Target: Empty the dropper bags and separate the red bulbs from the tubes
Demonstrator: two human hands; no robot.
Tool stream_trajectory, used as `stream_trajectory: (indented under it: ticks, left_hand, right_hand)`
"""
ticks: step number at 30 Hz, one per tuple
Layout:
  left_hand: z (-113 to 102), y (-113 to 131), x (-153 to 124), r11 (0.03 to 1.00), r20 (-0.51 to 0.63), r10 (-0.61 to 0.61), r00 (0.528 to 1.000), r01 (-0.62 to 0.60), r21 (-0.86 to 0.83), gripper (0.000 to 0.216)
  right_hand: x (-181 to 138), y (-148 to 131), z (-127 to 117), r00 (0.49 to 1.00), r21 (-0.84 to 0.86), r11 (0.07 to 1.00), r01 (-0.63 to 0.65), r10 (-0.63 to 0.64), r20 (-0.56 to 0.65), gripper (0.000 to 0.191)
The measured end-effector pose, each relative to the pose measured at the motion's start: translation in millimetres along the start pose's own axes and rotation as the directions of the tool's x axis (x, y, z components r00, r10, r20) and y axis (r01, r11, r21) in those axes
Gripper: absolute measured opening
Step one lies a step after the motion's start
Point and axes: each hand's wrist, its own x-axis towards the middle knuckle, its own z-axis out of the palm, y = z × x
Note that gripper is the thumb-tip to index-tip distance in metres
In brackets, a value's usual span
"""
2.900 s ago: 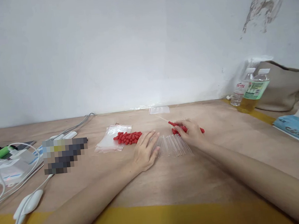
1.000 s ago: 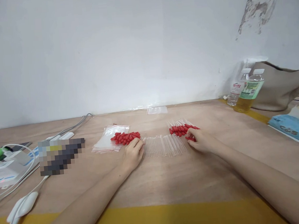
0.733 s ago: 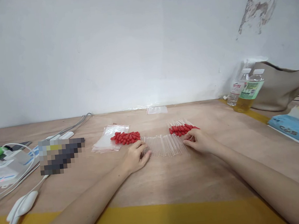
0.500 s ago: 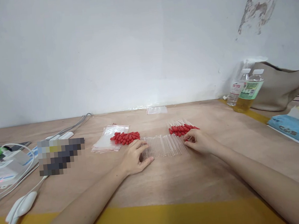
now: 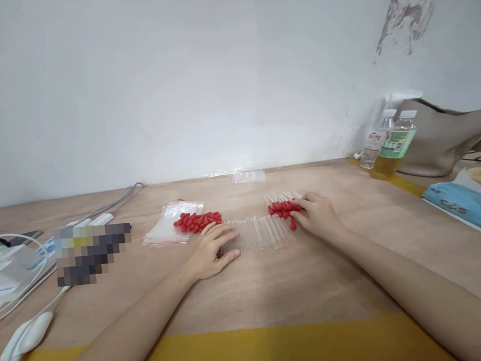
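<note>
A row of clear thin tubes (image 5: 258,239) lies side by side on the wooden table (image 5: 275,290). My left hand (image 5: 209,251) rests flat on the row's left end, fingers apart, holding nothing. Just behind it is a heap of loose red rubber bulbs (image 5: 196,222), partly on a clear plastic bag (image 5: 167,232). At the row's right end lies a pile of tubes fitted with red bulbs (image 5: 281,207). My right hand (image 5: 320,217) is at that pile, fingers pinched on a red-bulbed tube (image 5: 292,224) at its near edge.
White cables, chargers and a green object (image 5: 7,262) crowd the left. A small clear bag (image 5: 248,176) lies by the wall. Two bottles (image 5: 389,145), a beige bag (image 5: 447,140) and a blue packet (image 5: 462,206) stand right. Yellow tape (image 5: 255,353) edges the table front.
My right hand moved up and left from the tube row onto the red-bulbed pile, carrying a red-bulbed tube. My left hand slid slightly along the row's left end and spread its fingers.
</note>
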Motion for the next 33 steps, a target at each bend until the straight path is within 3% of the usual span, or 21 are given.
stream_trajectory:
  ticks: [4, 9, 15, 21, 26, 33]
  left_hand:
    - [2.0, 3.8, 1.7, 0.999, -0.066, 0.02, 0.998, -0.017, 0.037, 0.032]
    - [5.7, 4.4, 4.0, 0.998, -0.095, 0.047, 0.994, -0.043, 0.052, 0.03]
    - [6.5, 5.4, 5.6, 0.997, -0.161, 0.044, 0.986, -0.034, 0.064, 0.029]
    - [15.0, 10.9, 14.5, 0.997, -0.271, 0.045, 0.961, -0.025, 0.078, 0.036]
    - [16.8, 22.4, 22.5, 0.984, -0.371, 0.057, 0.927, 0.01, 0.177, 0.04]
    - [18.4, 26.9, 21.1, 0.967, -0.309, 0.144, 0.94, -0.067, 0.247, 0.016]
  right_hand:
    - [3.2, 5.1, 15.1, 1.0, -0.112, 0.993, 0.024, -0.024, -0.002, 0.015]
    - [4.7, 8.2, 24.1, 0.997, -0.069, 0.997, 0.022, -0.027, -0.071, 0.019]
    - [3.5, 5.0, 15.7, 0.966, 0.243, 0.962, -0.122, 0.172, -0.195, 0.021]
    - [-5.9, -14.5, 8.8, 0.951, 0.535, 0.839, -0.099, 0.238, -0.197, 0.025]
    - [-15.5, -45.5, 7.1, 0.988, 0.627, 0.77, 0.116, -0.021, -0.156, 0.018]
    - [-24.7, -63.8, 0.9, 0.966, 0.522, 0.816, 0.25, -0.246, -0.08, 0.02]
